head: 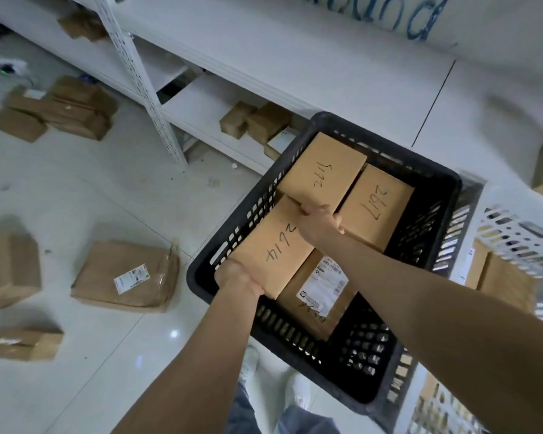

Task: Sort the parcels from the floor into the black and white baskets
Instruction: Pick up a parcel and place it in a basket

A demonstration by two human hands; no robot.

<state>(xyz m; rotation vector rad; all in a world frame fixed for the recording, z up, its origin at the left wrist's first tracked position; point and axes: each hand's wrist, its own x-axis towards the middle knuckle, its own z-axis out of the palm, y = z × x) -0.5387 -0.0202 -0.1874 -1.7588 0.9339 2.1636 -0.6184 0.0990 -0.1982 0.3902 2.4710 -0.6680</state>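
While both hands hold it, the parcel marked "2614" (273, 249) sits along the left wall of the black basket (369, 399), its long left edge close to that rim. The left hand (237, 278) grips the parcel's near corner with fingers curled under it. The right hand (322, 219) clasps the far edge, fingers wrapped over the top. I cannot tell whether the parcel already rests on the labelled box (322, 291) beneath it or hangs just above.

At the basket's far left corner a box with handwriting (322, 173) touches the held parcel's far end. The box marked "2617" (376, 205) lies just beside it, towards the right wall. Bare basket bottom shows at the near right corner and in a strip along the right wall.

The held parcel is plain brown cardboard, oblong, with clean square edges and black marker digits on its top face.

The white basket (521, 239) stands against the black one's right side. On the floor (107, 189) to the left, a flat taped parcel (123, 277) lies near the black basket's left wall.
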